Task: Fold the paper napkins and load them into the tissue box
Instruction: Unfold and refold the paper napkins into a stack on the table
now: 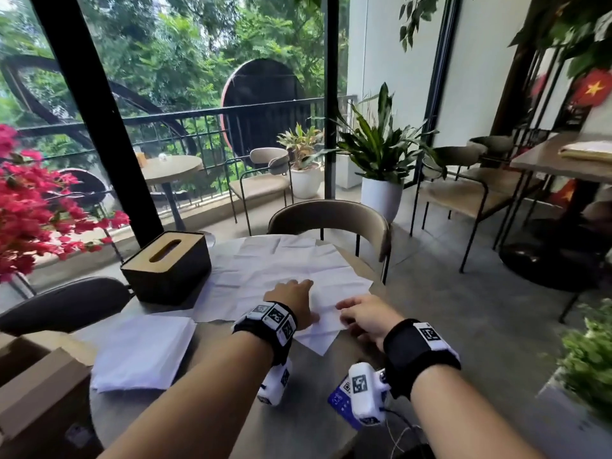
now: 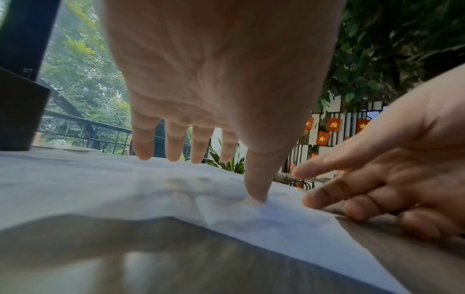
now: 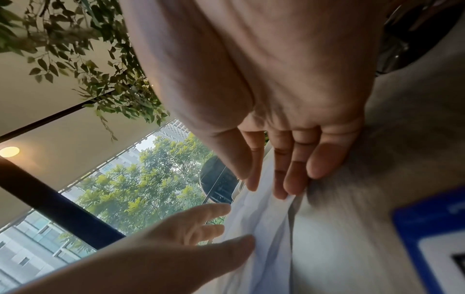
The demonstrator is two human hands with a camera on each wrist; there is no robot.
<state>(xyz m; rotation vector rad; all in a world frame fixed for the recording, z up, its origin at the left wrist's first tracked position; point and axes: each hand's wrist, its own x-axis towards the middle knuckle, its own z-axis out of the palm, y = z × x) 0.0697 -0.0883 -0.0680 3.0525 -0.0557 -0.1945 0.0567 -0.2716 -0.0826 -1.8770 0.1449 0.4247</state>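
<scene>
I have both hands low on the round grey table point(image 1: 308, 409), in the lower middle of the head view. The thing I'm working on is a thin white paper napkin point(image 1: 319, 321), creased and partly folded, lying flat on the table with one corner pointing toward the bottom of the frame and its long axis running from that corner up and to the right. It overlaps the near edge of a larger spread of unfolded white napkins point(image 1: 281, 263) that covers the table's centre.

My left hand point(image 1: 293, 301) lies on the napkin's left part, its grip spread: in the left wrist view the fingers point(image 2: 173, 143) are straight and apart, and the thumb tip presses down on the paper. My right hand point(image 1: 366, 318) is at the napkin's right edge; in the right wrist view its fingertips point(image 3: 281, 185) rest on the raised edge of the paper, fingers close together and only lightly bent. I cannot tell whether they pinch the sheet or merely touch it.

The black rectangular tissue box with a wooden slotted lid point(image 1: 167, 265) stands at centre left of the head view, beside the spread. A stack of folded white napkins point(image 1: 142, 352) lies at lower left, near my left forearm.
</scene>
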